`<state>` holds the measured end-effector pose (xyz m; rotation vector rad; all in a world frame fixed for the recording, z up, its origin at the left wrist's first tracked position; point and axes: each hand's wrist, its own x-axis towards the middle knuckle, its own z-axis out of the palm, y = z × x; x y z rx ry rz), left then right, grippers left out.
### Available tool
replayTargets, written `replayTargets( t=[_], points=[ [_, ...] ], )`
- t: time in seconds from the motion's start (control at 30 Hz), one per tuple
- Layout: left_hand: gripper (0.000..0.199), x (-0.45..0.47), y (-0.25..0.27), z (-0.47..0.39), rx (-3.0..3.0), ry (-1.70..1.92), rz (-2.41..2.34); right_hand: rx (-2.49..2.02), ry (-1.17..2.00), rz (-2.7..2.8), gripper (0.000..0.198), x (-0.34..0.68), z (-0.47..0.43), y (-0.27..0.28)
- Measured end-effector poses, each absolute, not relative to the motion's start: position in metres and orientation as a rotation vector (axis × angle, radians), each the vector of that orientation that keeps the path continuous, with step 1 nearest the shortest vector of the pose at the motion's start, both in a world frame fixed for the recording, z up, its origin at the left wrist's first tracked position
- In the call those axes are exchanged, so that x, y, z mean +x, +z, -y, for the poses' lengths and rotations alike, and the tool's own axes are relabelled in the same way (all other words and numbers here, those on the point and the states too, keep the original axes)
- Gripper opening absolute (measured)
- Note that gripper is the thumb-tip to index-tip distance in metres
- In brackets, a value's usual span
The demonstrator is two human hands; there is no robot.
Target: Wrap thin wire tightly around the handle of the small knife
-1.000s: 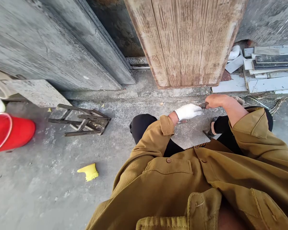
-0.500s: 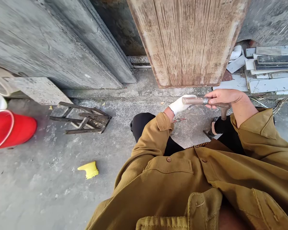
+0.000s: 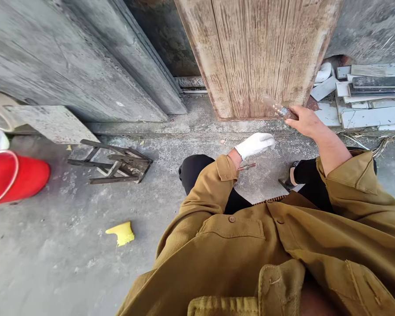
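My right hand [image 3: 306, 120] is bare and closed around the lower part of a brownish stick-like tool [image 3: 285, 113] with wire wound round its middle. The tool's far end is smeared by motion and lies in front of the bottom of a worn wooden door panel [image 3: 250, 66]; whether it touches the wood I cannot tell. Lower and to the left, my left hand [image 3: 255, 145] wears a white glove. Its fingers are together and curled, with nothing visible in them. Beneath the left wrist, a thin reddish stick [image 3: 246, 166] with a wrapped middle lies on the concrete.
Far left stands a red bucket [image 3: 29, 180]. A small wooden stool [image 3: 118, 164] lies on its side, and a yellow piece [image 3: 122, 232] lies nearer me. Grey boards [image 3: 85, 66] lean at upper left. Stacked white planks [image 3: 375, 116] lie at the right.
My right hand has moved up and left with the tool, tilting its far end toward the door panel. The tool has come away from my left hand, which stays nearly in place.
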<state>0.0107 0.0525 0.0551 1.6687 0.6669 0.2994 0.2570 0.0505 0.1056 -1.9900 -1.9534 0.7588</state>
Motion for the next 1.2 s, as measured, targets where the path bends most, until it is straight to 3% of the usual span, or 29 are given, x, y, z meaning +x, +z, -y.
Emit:
replayTargets(
  t=[0.1, 0.27, 0.33, 0.4, 0.47, 0.53, 0.67, 0.9, 1.1, 1.2],
  points=[
    [0.036, 0.013, 0.053, -0.047, 1.658, 0.211, -0.612, -2.070, 0.652, 2.225, 0.045, 0.243, -0.050, 0.100],
    [0.037, 0.010, 0.049, -0.053, 1.740, 0.245, -0.652, -2.141, 0.743, 2.604, 0.034, 0.231, -0.045, 0.102],
    [0.035, 0.005, 0.048, -0.058, 1.769, 0.278, -0.682, -2.100, 1.040, 2.719, 0.024, 0.231, -0.044, 0.107],
    [0.032, 0.002, 0.049, -0.063, 1.798, 0.302, -0.677, -1.880, 1.534, 2.789, 0.015, 0.234, -0.041, 0.113],
    [0.031, 0.000, 0.052, -0.065, 1.792, 0.311, -0.642, -1.495, 1.983, 2.734, 0.015, 0.239, -0.039, 0.120],
    [0.030, 0.001, 0.055, -0.065, 1.726, 0.330, -0.634, -1.205, 2.162, 2.557, 0.023, 0.245, -0.036, 0.128],
    [0.026, 0.006, 0.056, -0.060, 1.507, 0.420, -0.695, -1.276, 1.874, 2.113, 0.032, 0.261, -0.032, 0.145],
    [0.029, 0.012, 0.052, -0.049, 1.451, 0.246, -0.524, -1.678, 1.179, 1.534, 0.027, 0.266, -0.045, 0.126],
    [0.038, 0.008, 0.066, -0.048, 1.542, 0.168, -0.490, -2.218, 0.807, 2.253, 0.024, 0.250, -0.051, 0.109],
    [0.036, 0.003, 0.067, -0.054, 1.687, 0.230, -0.561, -2.207, 1.196, 2.634, 0.018, 0.246, -0.046, 0.110]
  ],
)
